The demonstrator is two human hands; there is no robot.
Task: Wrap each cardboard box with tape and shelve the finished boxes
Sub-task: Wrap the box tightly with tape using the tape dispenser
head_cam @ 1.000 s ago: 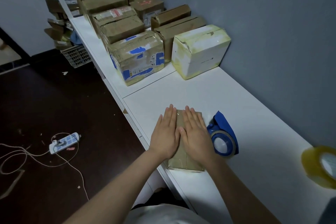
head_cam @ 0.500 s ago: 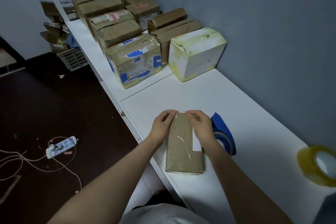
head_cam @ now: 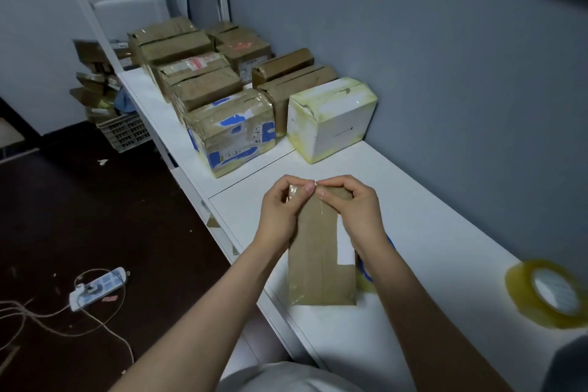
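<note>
A flat brown cardboard box wrapped in glossy tape lies on the white table, with a white label on its right side. My left hand grips the box's far left corner, fingers curled over the edge. My right hand grips the far right corner the same way. Both thumbs meet on top at the far edge. A blue tape dispenser lies just right of the box, mostly hidden behind my right forearm.
Several taped boxes stand in rows at the far end of the table, nearest a blue-marked one and a white one. A yellowish tape roll sits at the right. A power strip with cables lies on the dark floor.
My hands, first flat on top of the box, slid to its far end and curled over the far corners. The view has also tilted up a little.
</note>
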